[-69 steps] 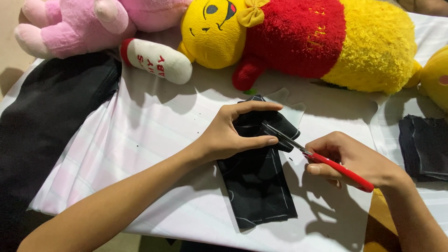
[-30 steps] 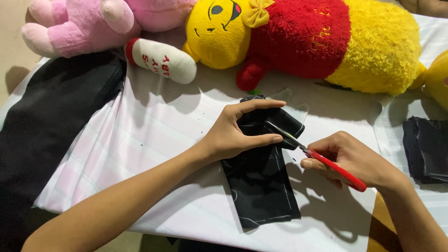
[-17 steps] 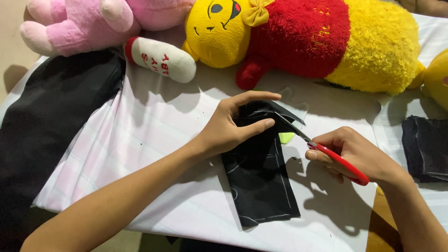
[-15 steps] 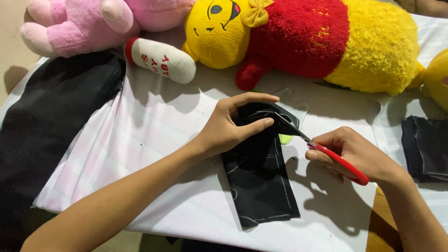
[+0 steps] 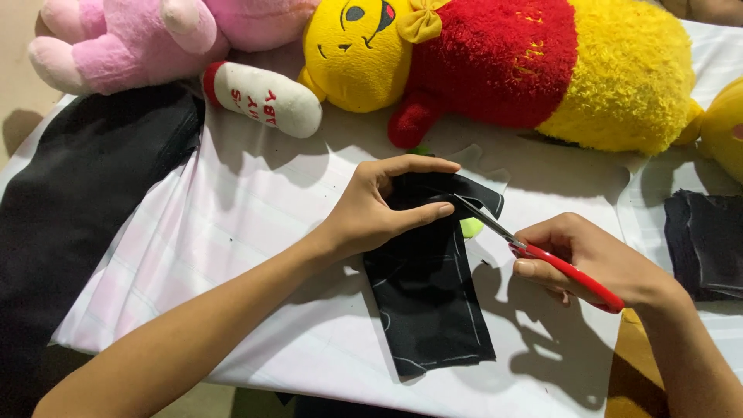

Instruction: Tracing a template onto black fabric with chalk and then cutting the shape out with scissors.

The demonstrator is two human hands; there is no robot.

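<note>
A cut is being made in a piece of black fabric [image 5: 433,302], which lies flat on the white-covered surface [image 5: 255,201] near its front edge. The upper end of the fabric is pinched by the left hand [image 5: 379,209], thumb below and fingers curled over the top, so that the cloth is lifted and folded slightly off the surface. Red-handled scissors [image 5: 542,259] are gripped by the right hand [image 5: 596,259], fingers closed through the handles; the blades are pointed up and to the left and are met by the fabric edge just beside the left thumb. A faint pale line can be seen along the right side of the fabric. A small yellow-green scrap [image 5: 470,227] is partly hidden beneath the blades.

The step in hand is judged to be the trimming of the top corner of the cloth. For the next move, the fabric would need to be kept taut by the left hand while the blades are closed and advanced, with the thumb kept clear of the tips, since it sits very close to them.

Along the far edge a yellow and red plush bear [image 5: 503,70] and a pink plush toy [image 5: 155,39] are laid. A larger black cloth [image 5: 77,201] is draped at the left, and more dark folded fabric [image 5: 708,240] rests at the right
</note>
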